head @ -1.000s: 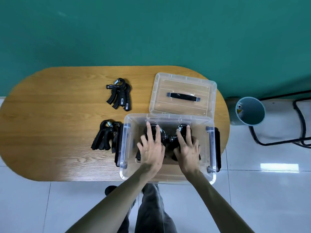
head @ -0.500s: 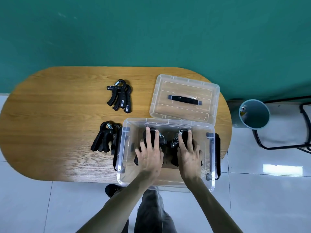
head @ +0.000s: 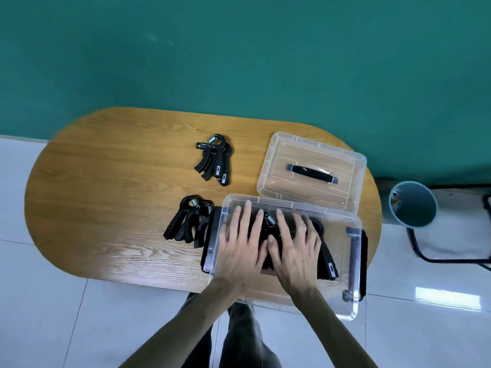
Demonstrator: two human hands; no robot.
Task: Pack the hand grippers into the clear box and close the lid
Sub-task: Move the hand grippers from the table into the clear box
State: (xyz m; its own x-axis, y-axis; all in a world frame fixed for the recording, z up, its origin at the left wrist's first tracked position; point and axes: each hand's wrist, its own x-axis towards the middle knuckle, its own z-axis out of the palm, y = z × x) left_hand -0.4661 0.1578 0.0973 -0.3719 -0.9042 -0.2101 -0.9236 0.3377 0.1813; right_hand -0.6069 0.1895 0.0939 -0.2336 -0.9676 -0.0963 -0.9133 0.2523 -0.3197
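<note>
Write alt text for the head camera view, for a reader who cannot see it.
Both hands, left hand and right hand, press flat on black hand grippers inside an open clear box on an oval wooden table. Two more gripper clusters lie left of the box, and the lid lies behind it.

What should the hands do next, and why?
Probably lift the left hand out and pick up the nearest grippers beside the clear box. Both flat hands rest on grippers already inside, but two bunches are on the table.
</note>
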